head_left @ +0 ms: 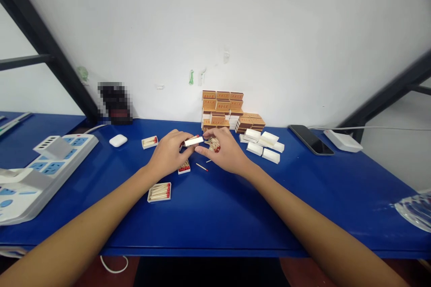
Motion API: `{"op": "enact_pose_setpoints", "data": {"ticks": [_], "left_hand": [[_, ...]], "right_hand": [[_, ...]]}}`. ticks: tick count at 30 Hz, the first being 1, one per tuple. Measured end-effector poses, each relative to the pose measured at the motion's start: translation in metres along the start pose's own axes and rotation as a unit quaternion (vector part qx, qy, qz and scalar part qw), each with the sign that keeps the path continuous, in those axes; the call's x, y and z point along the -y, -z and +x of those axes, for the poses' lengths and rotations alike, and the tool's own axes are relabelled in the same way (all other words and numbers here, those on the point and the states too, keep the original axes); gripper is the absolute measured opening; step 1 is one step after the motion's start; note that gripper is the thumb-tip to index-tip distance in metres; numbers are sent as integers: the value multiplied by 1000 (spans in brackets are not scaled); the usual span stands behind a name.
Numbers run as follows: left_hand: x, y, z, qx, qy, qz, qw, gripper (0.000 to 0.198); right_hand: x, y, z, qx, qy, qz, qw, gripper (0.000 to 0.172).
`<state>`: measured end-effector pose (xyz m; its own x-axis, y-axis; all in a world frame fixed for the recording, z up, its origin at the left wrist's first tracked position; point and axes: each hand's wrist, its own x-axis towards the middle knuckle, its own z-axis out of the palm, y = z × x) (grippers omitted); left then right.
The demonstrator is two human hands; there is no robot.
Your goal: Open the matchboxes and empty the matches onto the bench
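Observation:
My left hand (pixel 171 149) pinches a small white matchbox tray (pixel 194 141) between thumb and fingers, tilted above the table; a little red shows at its upper edge. Around the tray's right end curves my right hand (pixel 227 150), thumb and index finger apart, close to the tray; whether they touch it I cannot tell. A heap of red-tipped matches (pixel 213 144) shows beside the right fingers, partly hidden by them. One loose match (pixel 202 167) lies below the hands. Under my left hand is a partly covered tray of matches (pixel 184 168). Another filled tray (pixel 159 192) lies nearer me.
A tray with a few matches (pixel 150 142) lies left. Orange matchboxes (pixel 222 107) are stacked against the wall. White trays (pixel 262 141) are piled right of them, before a phone (pixel 311 140). A power strip (pixel 57 166) and a white earbud case (pixel 118 140) are at left.

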<state>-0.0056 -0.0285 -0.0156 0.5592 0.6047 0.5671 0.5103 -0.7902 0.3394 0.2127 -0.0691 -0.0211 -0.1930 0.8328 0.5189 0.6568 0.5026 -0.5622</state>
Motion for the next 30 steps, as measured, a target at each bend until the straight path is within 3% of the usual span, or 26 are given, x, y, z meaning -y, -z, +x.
{"op": "enact_pose_setpoints", "data": {"ticks": [5, 13, 18, 23, 26, 30], "left_hand": [[3, -1, -1, 42, -30, 28, 998, 18], [6, -1, -2, 33, -93, 106, 990, 34], [4, 1, -1, -5, -89, 111, 990, 46], [9, 8, 1, -30, -64, 114, 991, 41], [11, 10, 1, -30, -63, 106, 992, 36], [12, 7, 0, -17, -69, 108, 992, 29]], "right_hand": [[-1, -1, -2, 74, -45, 117, 989, 40], [3, -2, -4, 63, -88, 165, 980, 42], [-6, 15, -3, 3, -88, 129, 988, 49], [-40, 48, -1, -88, -119, 29, 989, 56], [-59, 61, -2, -100, -123, -15, 987, 59], [-67, 63, -3, -88, -70, -67, 991, 49]]}}
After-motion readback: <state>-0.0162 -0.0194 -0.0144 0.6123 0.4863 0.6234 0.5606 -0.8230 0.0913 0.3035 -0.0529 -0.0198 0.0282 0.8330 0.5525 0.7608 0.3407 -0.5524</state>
